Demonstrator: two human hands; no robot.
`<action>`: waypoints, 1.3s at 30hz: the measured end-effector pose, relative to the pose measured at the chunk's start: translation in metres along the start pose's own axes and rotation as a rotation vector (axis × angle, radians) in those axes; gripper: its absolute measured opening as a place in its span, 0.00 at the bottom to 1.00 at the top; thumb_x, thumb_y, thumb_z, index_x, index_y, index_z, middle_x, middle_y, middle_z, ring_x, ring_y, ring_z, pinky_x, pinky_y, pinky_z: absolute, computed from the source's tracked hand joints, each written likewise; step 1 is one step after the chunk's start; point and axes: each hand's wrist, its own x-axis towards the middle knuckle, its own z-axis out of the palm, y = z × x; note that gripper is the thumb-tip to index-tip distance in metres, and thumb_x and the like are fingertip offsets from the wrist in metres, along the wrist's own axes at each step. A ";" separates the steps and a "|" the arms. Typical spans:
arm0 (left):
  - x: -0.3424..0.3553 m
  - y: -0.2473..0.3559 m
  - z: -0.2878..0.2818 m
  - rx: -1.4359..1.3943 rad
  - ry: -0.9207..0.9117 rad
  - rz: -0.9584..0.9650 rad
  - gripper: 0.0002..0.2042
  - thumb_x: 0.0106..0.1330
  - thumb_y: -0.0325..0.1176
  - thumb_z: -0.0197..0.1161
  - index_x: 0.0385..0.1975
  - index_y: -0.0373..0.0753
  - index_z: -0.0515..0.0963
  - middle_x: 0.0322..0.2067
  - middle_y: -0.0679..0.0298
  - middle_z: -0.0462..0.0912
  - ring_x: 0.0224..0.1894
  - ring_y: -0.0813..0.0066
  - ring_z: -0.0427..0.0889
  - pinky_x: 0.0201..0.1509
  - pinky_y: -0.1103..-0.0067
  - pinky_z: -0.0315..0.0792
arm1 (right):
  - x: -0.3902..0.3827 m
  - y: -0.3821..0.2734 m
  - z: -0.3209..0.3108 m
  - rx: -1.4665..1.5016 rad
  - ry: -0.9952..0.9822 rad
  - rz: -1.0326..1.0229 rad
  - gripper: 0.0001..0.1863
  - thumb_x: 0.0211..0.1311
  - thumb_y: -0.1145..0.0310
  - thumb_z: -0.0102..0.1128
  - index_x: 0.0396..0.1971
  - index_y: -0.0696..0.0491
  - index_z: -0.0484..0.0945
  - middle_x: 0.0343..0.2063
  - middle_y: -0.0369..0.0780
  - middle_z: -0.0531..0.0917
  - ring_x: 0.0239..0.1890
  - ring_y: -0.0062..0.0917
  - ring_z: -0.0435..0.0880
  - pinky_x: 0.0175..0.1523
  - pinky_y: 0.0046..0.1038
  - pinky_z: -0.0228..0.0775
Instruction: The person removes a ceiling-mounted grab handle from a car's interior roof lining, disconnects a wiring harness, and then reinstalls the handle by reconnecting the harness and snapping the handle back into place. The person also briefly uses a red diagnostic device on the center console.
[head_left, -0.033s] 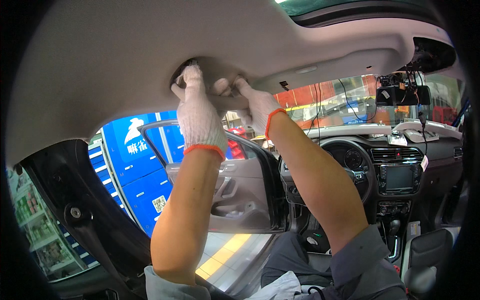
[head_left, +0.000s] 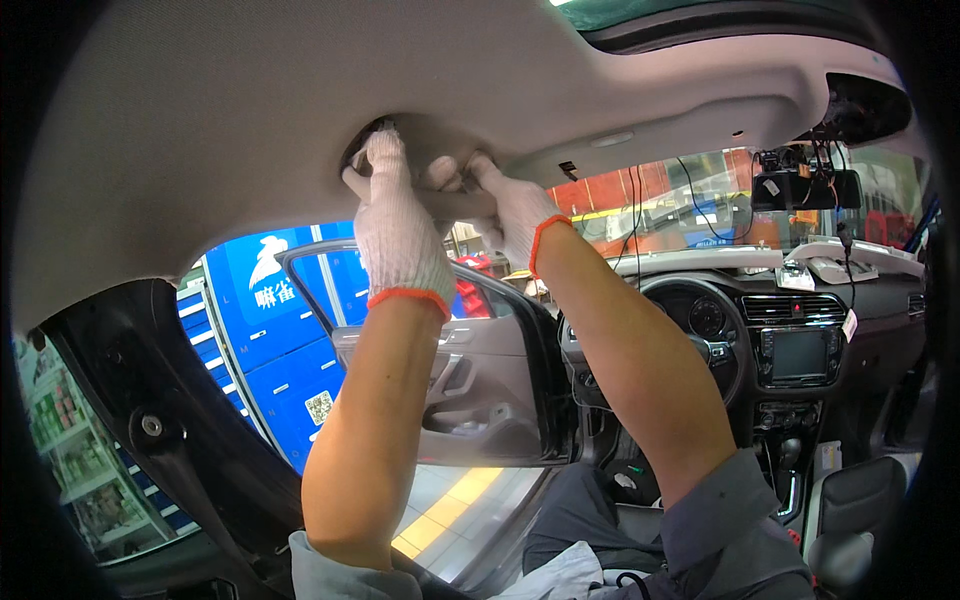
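Overhead, a light grey grab handle (head_left: 462,206) lies against the headliner (head_left: 230,110), above the door opening. Both hands wear white knit gloves with orange cuffs. My left hand (head_left: 398,230) is closed around the handle's left end, fingertips up at a dark recess (head_left: 358,146) in the headliner. My right hand (head_left: 518,210) closes on the handle's right end, its fingers pressed up against the lining. The gloves cover the handle's two ends, so how they meet the roof is hidden.
Beyond my arms the front door (head_left: 485,375) stands open, with blue cabinets (head_left: 275,350) outside. To the right are the steering wheel (head_left: 735,345), a centre screen (head_left: 800,357) and a mirror (head_left: 805,190) with hanging wires. The bare black pillar (head_left: 150,390) rises at the left.
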 end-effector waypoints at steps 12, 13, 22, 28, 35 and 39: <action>0.005 -0.001 0.002 0.049 -0.021 0.049 0.51 0.64 0.64 0.58 0.76 0.36 0.43 0.58 0.43 0.72 0.60 0.52 0.73 0.58 0.64 0.74 | 0.011 0.005 0.013 0.153 0.080 0.039 0.24 0.68 0.47 0.57 0.36 0.58 0.79 0.25 0.41 0.82 0.25 0.24 0.82 0.27 0.25 0.72; 0.006 -0.001 0.003 0.072 -0.013 0.074 0.51 0.64 0.64 0.58 0.76 0.37 0.42 0.59 0.43 0.72 0.60 0.51 0.74 0.58 0.64 0.74 | 0.011 0.005 0.012 0.218 0.067 0.029 0.24 0.68 0.47 0.56 0.36 0.57 0.79 0.25 0.41 0.82 0.25 0.24 0.83 0.27 0.25 0.73; 0.008 -0.003 0.007 0.163 0.049 0.069 0.49 0.65 0.66 0.54 0.76 0.37 0.45 0.55 0.43 0.75 0.56 0.56 0.78 0.52 0.67 0.78 | 0.011 -0.012 0.009 -0.085 0.093 0.124 0.23 0.70 0.45 0.54 0.38 0.53 0.80 0.30 0.41 0.83 0.25 0.23 0.78 0.22 0.27 0.65; 0.008 -0.003 0.012 0.227 0.106 0.114 0.49 0.66 0.66 0.52 0.76 0.36 0.45 0.60 0.42 0.72 0.59 0.52 0.76 0.60 0.63 0.73 | 0.023 -0.007 0.011 -0.043 0.071 0.078 0.24 0.68 0.45 0.58 0.37 0.55 0.80 0.29 0.41 0.82 0.25 0.23 0.80 0.20 0.26 0.66; 0.001 -0.001 0.016 0.106 0.103 0.112 0.50 0.66 0.65 0.54 0.75 0.33 0.45 0.61 0.43 0.72 0.63 0.50 0.72 0.65 0.63 0.65 | 0.016 0.005 0.002 0.154 0.012 0.037 0.24 0.69 0.48 0.59 0.35 0.59 0.78 0.26 0.43 0.81 0.27 0.24 0.81 0.27 0.24 0.73; -0.004 0.002 0.013 0.084 0.045 0.130 0.49 0.67 0.63 0.56 0.75 0.32 0.45 0.55 0.45 0.77 0.59 0.53 0.75 0.66 0.65 0.64 | 0.010 -0.002 0.000 0.039 0.044 0.036 0.27 0.68 0.44 0.59 0.37 0.60 0.79 0.29 0.44 0.84 0.24 0.25 0.83 0.23 0.23 0.72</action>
